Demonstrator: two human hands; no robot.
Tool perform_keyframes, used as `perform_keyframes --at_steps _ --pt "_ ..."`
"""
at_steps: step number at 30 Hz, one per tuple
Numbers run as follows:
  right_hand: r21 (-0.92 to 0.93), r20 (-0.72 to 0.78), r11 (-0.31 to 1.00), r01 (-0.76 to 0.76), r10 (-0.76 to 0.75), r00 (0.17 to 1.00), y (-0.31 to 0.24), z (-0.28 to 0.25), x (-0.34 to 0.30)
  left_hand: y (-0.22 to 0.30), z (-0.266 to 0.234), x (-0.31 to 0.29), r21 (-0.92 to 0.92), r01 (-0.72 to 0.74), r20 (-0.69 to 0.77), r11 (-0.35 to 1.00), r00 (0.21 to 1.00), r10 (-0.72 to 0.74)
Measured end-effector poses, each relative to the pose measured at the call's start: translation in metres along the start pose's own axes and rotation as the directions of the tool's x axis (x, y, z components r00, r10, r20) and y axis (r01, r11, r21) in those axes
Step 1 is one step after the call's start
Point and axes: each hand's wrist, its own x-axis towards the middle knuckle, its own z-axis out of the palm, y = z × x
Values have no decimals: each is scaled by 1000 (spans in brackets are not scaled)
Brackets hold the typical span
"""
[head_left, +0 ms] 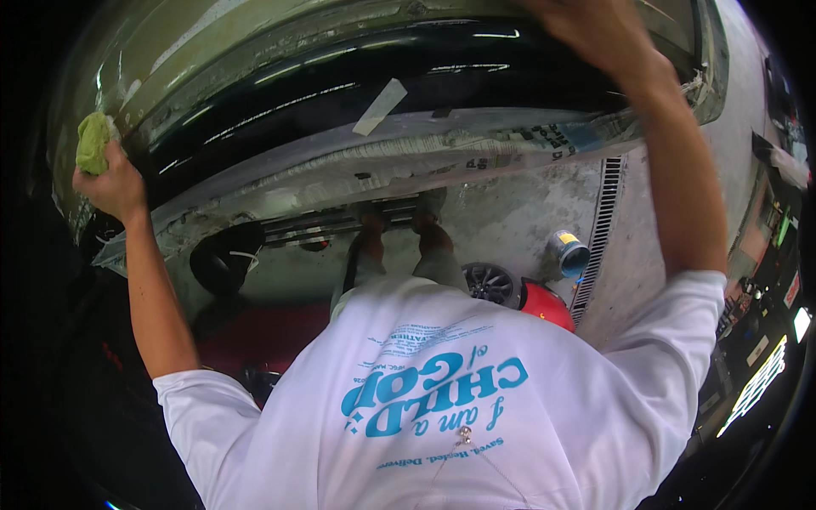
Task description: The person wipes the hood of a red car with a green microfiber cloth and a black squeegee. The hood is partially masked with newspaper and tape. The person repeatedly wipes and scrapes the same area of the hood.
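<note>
Left hand (115,183): is curling part-closed around a yellow-green cloth wad (92,146), pinching it firmly
Right hand (586,30): is blurring and running out at the top edge, so I cannot tell how open it is or whether it is holding anything
Cloth wad: is sitting by the far left end of the glossy black car panel (425,64); grit caught in its folds could be scratching the finish
Newspaper masking (408,163): is skirting the panel's lower edge; careless brushing could be tearing it loose
Tape strip (379,107): is slanting across that edge; a snag could be peeling it
Tin (571,255): is resting near the drain grate (599,229); a backward step could be tipping it
</note>
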Motion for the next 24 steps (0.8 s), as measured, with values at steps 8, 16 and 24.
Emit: perform_keyframes --at_steps 8,16,24 --pt "-54 22 961 -272 273 962 2 -22 -21 -24 -2 1 33 7 0 999 1000 -7" --pt "10 -93 1000 2 -1 996 -19 22 16 1 -8 -2 61 -116 -39 991 992 119" --pt "4 -63 951 -309 309 949 -38 8 15 46 -17 -7 -169 -121 -86 978 990 108"
